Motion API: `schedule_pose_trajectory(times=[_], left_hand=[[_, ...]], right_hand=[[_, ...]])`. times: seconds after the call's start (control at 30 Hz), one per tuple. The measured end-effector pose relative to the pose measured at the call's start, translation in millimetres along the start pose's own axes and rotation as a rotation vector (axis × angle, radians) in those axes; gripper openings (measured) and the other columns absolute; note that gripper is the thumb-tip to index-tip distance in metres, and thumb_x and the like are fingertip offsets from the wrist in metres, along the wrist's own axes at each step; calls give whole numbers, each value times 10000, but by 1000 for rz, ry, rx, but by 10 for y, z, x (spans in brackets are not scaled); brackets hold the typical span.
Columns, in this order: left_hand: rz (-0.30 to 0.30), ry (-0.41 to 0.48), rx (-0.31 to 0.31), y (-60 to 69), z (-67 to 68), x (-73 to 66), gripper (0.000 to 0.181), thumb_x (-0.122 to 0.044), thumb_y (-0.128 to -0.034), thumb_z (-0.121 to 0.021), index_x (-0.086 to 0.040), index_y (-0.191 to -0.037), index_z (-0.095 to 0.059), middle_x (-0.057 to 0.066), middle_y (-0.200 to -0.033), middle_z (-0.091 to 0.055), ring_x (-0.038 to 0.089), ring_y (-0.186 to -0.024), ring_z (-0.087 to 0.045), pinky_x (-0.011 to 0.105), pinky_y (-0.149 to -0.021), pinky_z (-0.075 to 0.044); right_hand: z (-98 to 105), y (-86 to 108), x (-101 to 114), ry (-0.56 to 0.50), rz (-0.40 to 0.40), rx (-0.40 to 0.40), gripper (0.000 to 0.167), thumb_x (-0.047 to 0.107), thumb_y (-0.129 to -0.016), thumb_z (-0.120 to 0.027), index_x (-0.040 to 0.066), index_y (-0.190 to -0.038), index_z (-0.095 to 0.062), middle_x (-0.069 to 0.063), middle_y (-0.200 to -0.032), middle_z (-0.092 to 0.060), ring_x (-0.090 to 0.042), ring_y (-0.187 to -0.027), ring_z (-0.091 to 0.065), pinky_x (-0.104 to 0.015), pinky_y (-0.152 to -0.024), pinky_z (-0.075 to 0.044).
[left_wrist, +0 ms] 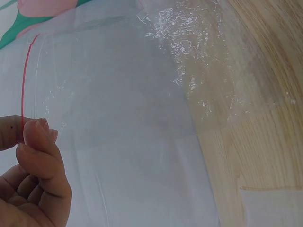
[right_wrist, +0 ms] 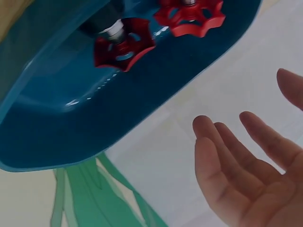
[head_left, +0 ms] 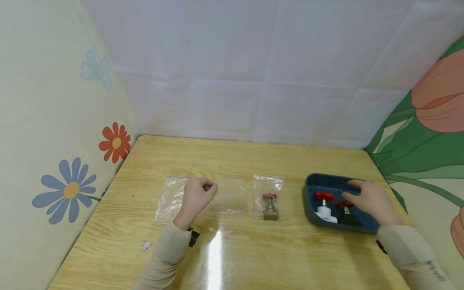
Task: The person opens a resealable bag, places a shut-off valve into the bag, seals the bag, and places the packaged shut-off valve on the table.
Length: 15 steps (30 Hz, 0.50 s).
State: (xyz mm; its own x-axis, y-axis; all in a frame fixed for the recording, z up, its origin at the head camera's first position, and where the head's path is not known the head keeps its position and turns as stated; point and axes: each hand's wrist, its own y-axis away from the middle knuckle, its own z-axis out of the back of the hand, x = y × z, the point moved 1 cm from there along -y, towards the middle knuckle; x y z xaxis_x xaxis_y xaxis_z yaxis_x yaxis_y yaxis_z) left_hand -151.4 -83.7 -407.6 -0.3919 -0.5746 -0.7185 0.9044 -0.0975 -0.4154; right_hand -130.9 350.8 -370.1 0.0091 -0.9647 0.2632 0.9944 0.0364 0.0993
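Observation:
My left hand [head_left: 197, 197] pinches the edge of a clear zip bag [head_left: 230, 199]. In the left wrist view, the thumb and fingertips meet at the red zip line of this bag [left_wrist: 118, 90], which hangs without visible contents. My right hand [head_left: 371, 201] is over the right side of a dark blue tray [head_left: 349, 228], fingers spread and holding nothing. Inside that tray are a white valve [head_left: 324, 212] with a red handwheel and a black valve [head_left: 349, 219] with another red handwheel. The right wrist view shows both red handwheels [right_wrist: 189, 18] apart from the fingers.
Between the hands lies a clear bag [head_left: 266, 185] with a brass valve [head_left: 270, 211] inside. Another clear bag [head_left: 169, 199] lies flat under and left of the left hand. A small white scrap [head_left: 146, 245] is on the wooden table [head_left: 268, 257]. Cloth-covered walls stand behind and at both sides.

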Motion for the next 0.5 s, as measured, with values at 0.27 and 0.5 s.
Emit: schedule_pose_trajectory(times=[0.27, 0.5], left_hand=[[10, 11, 9, 3, 1, -5, 91, 21, -745, -609, 13, -702, -689, 36, -543, -591, 62, -421, -440, 222, -468, -436], [-3, 8, 1, -4, 0, -2, 89, 22, -739, -613, 9, -699, -691, 40, -550, -600, 61, -432, -454, 229, -479, -442]], right_hand=[[-36, -63, -144, 21, -31, 83, 634, 327, -807, -640, -171, -1159, -470, -392, -1084, -497, -506, -904, -510, -545, -692, -444], [-75, -162, -269, 16, -26, 142, 647, 312, -791, -656, -190, -1150, -462, -392, -1130, -471, -533, -960, -467, -564, -743, -425]])
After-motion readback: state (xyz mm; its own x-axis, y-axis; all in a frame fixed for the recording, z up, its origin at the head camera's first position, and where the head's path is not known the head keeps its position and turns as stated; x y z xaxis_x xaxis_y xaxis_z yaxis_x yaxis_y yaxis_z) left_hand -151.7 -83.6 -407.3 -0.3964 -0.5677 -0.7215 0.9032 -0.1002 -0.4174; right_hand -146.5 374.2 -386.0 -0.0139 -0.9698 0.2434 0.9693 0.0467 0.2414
